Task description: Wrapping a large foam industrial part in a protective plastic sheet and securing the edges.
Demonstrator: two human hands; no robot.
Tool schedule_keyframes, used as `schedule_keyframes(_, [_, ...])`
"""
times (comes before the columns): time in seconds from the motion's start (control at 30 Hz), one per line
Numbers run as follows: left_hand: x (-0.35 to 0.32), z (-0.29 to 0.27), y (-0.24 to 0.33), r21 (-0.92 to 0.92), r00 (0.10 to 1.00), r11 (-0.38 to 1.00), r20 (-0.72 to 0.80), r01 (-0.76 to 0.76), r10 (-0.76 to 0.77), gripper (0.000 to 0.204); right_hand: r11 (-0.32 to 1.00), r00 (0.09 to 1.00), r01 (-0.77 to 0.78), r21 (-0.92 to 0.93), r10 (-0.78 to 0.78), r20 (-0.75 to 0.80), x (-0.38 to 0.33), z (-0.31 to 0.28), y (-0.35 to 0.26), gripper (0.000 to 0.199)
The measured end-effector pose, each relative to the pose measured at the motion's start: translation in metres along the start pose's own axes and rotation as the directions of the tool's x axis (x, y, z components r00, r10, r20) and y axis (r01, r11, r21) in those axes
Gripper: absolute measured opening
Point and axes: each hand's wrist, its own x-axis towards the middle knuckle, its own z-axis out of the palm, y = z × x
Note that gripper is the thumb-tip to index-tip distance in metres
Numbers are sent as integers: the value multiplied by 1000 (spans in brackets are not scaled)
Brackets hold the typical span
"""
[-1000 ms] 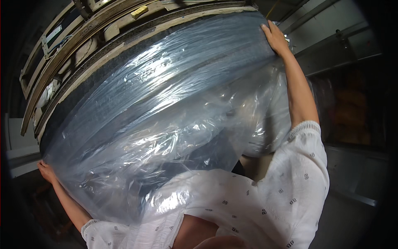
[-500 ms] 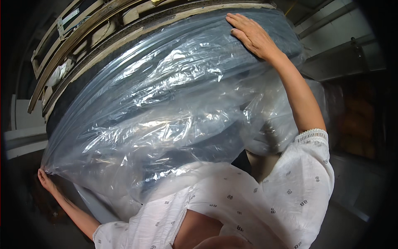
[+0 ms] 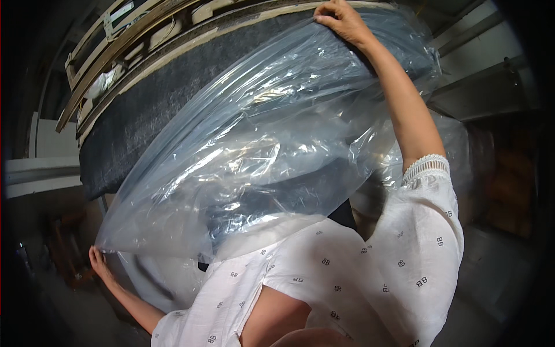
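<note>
A large clear plastic sheet [image 3: 243, 150] stretches in folds between my hands, over a table covered in dark cloth [image 3: 167, 72]. Low at the left, my left hand [image 3: 99, 261] pinches a corner of the sheet, past the table's near left end. My right hand [image 3: 344, 23] is at the far edge of the table, its thumb and fingers closed on the sheet's far edge. The plastic still covers the table's right part and hangs down its near side toward my white shirt. On the left the dark cloth lies bare.
A wooden frame with slats [image 3: 121, 49] runs along the table's far side. More crumpled clear plastic [image 3: 457, 139] hangs at the right. Behind it stands a grey metal surface [image 3: 480, 92]. A reddish-brown object [image 3: 72, 248] stands on the floor at the left.
The sheet's left part has slid right and toward me, baring dark cloth. My right hand went from lying flat to pinching the far edge; my left hand moved right, still holding the corner.
</note>
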Motion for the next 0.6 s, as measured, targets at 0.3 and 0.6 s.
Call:
schedule_keyframes(0.3, [130,118,128,-457,960,884,-276,-93,-41,37,901,825,-63,429,289,-485,66,-75,3,30])
schedule_keyframes(0.6, [184,333,129,45,785,822,-272,-567,556,30,958,879,-284,-29,248,-407,-2,-61,145,30])
